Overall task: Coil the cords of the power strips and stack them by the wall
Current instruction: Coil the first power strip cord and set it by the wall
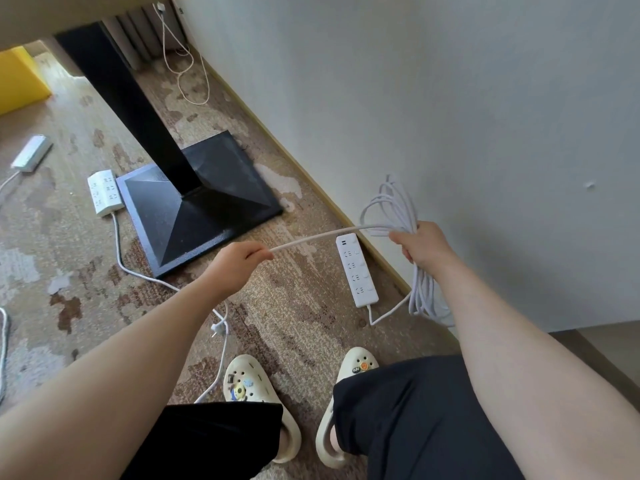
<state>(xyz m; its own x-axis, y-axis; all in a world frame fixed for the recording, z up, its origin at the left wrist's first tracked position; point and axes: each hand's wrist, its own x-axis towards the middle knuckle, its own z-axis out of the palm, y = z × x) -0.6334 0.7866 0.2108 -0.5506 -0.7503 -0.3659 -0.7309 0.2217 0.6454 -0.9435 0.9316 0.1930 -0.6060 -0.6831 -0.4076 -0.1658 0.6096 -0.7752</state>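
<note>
The right hand (420, 245) grips a bundle of white cord loops (398, 209), round and smooth, which rise above the fist and hang below it beside the wall (450, 98). From that bundle a straight run of cord (318, 237) stretches to the left hand (239, 263), whose fingers are curled round it and pinch it taut. Under the stretched cord a long white power strip (356, 270) lies flat on the carpet just beside the skirting board; its glossy plastic face shows four socket groups with round buttons and small ports at the far end, and its cord leaves the near end. A shorter, wider white power strip (104, 192) lies touching the corner of a black metal table base (201, 202), a faceted square plate with a square post. Its cord trails across the floor to a plug (217, 329). A third white strip (31, 154) lies well apart at the left. The carpet (294, 323) is short-piled, mottled brown and beige. The wall is plain, matte and pale. Cream foam clogs (258, 393) carry small charms; any lettering on them is too small to read.
</note>
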